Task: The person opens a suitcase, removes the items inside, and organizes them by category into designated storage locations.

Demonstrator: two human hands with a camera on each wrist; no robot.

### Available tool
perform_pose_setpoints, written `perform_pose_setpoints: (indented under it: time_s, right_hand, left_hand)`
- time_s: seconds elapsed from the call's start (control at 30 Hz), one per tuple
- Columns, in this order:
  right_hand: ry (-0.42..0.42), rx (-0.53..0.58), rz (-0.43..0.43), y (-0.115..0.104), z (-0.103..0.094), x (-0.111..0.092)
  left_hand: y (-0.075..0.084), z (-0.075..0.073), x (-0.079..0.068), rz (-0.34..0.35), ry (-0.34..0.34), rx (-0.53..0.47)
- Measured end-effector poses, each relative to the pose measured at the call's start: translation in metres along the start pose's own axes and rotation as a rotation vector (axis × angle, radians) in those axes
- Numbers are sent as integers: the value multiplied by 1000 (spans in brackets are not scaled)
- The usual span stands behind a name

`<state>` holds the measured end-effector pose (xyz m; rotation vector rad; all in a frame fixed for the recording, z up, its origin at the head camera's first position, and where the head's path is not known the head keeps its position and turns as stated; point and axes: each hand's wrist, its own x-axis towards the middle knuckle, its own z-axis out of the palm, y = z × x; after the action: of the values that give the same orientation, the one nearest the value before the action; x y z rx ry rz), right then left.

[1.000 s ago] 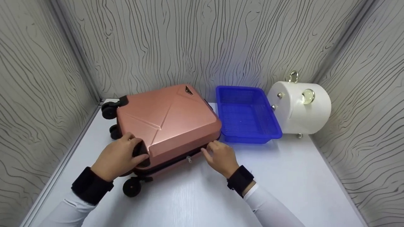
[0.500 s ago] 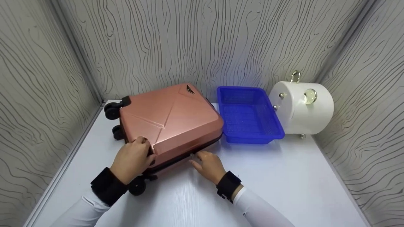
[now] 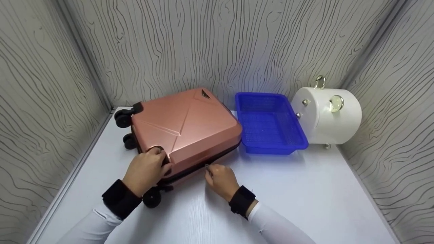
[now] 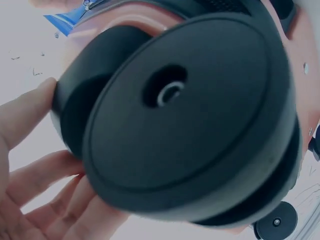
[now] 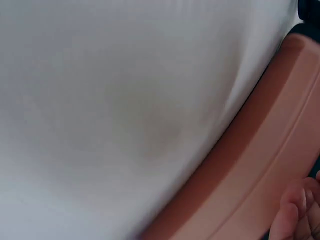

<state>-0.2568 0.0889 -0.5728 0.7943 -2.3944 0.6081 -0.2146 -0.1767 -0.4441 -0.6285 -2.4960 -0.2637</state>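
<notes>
A rose-pink hard-shell suitcase [image 3: 190,122] lies on its side on the white table [image 3: 295,193], with black wheels toward the left. My left hand [image 3: 144,171] grips its near left corner wheel. In the left wrist view that wheel [image 4: 185,125] looms large, with thumb and fingers [image 4: 30,117] around its edge. Along the front seam, my right hand [image 3: 223,181] pinches the metal zipper pull [image 3: 208,169]. The right wrist view shows the suitcase side [image 5: 250,165] and curled fingertips [image 5: 295,212] at the lower right; the pull is hidden there.
Right of the suitcase stands a blue plastic basket [image 3: 276,148], close against it. Beyond that lies a white drum-shaped case [image 3: 334,125] with metal knobs and a ring. Wood-grain panels [image 3: 217,44] enclose the back and sides.
My right hand has moved left along the seam, away from the suitcase's right corner, and now pinches the zipper pull. My left hand keeps hold of the wheel corner.
</notes>
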Motion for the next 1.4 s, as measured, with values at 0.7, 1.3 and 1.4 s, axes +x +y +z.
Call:
perform_pose_setpoints:
  time_s: [0.7,1.3,1.4]
  right_hand:
    - [-88,-122,-270,-70,-5,23]
    - [-10,-39,166,-18,-37,36]
    - [-66,28,198,-12,-41,40]
  left_hand:
    - [-20,-10,-10,-83,-61,-148]
    - [-53,-23,-39,-229,-306,-397]
    - [-42,-18,-39,-202,-269,-386]
